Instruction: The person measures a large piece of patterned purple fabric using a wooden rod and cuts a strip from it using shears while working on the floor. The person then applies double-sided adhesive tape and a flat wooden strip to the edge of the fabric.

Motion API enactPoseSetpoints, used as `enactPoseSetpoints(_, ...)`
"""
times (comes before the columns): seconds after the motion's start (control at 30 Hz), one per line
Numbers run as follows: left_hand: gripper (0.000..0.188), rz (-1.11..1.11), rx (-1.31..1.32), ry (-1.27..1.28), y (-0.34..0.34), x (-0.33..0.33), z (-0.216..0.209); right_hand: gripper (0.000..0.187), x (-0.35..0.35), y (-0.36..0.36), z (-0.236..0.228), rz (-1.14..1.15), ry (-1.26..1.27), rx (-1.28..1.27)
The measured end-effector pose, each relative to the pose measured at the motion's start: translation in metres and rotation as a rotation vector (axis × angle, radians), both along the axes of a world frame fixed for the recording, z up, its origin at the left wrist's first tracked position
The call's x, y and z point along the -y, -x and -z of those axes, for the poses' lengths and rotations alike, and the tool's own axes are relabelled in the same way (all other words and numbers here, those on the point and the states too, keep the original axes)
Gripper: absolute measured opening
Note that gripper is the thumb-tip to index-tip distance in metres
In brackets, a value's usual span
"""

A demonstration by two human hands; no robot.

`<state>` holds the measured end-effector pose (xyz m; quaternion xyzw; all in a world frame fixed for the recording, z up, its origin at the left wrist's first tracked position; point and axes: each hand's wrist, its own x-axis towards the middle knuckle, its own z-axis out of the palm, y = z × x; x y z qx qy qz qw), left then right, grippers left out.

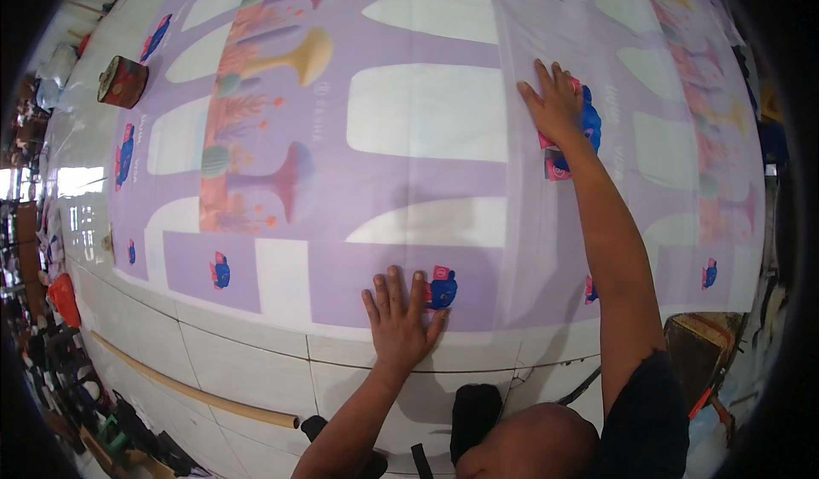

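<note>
A large sheet of purple printed fabric, with pale shapes, mushroom pictures and blue and pink figures, lies spread over the tiles. My left hand rests on its near edge, fingers spread, beside a small blue and pink figure. Farther up and to the right, my right hand lies flat with fingers apart, partly covering another blue figure. Neither hand holds anything.
A round rusty tin stands on the sheet's left edge. A long tan tube lies on the tiles at lower left, near a red bag. A worn brown box stands at lower right. Assorted clutter lines the left side.
</note>
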<state>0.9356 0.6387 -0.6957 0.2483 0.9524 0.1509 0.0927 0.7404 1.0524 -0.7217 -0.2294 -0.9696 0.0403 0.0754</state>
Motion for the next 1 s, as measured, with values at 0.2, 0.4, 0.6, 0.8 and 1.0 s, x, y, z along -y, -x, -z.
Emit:
enactPoseSetpoints(0.2, 0.078, 0.011, 0.022, 0.070, 0.002, -0.005, -0.002, 0.071, -0.061, -0.017, -0.012, 0.102, -0.013, 0.076)
enactPoseSetpoints(0.4, 0.078, 0.008, 0.019, 0.086, -0.001, -0.006, -0.006, 0.062, -0.014, -0.064, -0.015, 0.014, -0.031, -0.285)
enactPoseSetpoints(0.6, 0.079, 0.018, -0.016, 0.052, -0.004, -0.008, -0.006, 0.066, 0.086, -0.202, -0.039, -0.049, 0.059, -0.027)
enactPoseSetpoints(0.8, 0.077, -0.012, 0.068, -0.173, 0.002, 0.002, -0.016, 0.068, 0.051, -0.220, -0.021, 0.076, 0.092, -0.018)
enactPoseSetpoints(1.0, 0.056, -0.691, -0.238, -0.449, 0.016, 0.145, -0.029, 0.061, 0.027, -0.220, -0.032, 0.201, 0.092, -0.041)
